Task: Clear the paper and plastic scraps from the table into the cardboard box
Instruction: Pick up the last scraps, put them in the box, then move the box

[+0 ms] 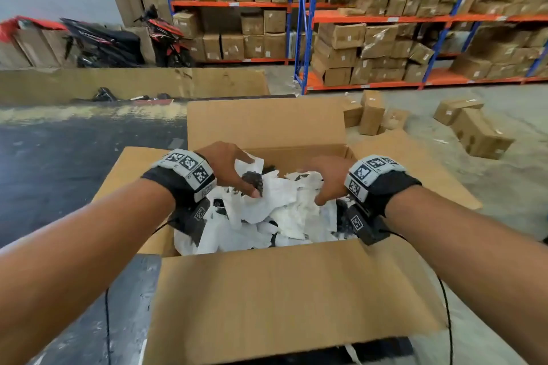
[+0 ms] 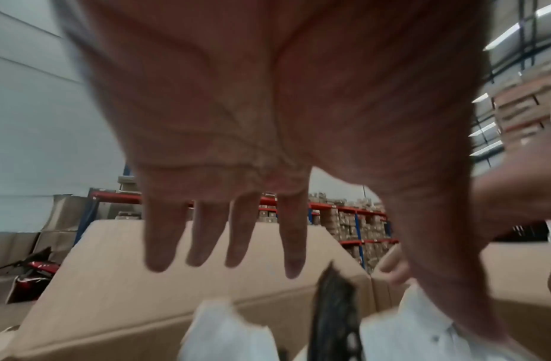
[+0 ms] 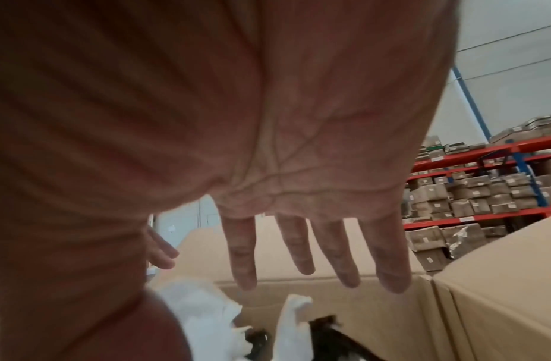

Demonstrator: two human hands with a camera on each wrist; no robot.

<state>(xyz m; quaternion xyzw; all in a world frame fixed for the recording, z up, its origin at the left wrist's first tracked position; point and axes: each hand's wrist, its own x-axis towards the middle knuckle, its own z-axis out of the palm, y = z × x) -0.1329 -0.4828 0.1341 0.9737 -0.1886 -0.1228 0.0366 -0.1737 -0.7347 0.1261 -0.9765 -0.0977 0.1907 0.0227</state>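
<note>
Hovering palm-down over an open cardboard box, the left hand has its fingers spread and holding nothing. Below the fingertips lie white paper and dark plastic scraps (inside the box). The right hand matches, fingers splayed.

The cardboard box is plain brown corrugated board, matt, with faint ribbing across its flaps. The scraps inside are thin white paper, crumpled and torn at the edges, mixed with dark, slightly glossy plastic pieces. The worktop at the left has a dark, scuffed, semi-gloss surface. The far shelving is painted metal, with orange beams and blue uprights. The floor is grey matt concrete.
</note>
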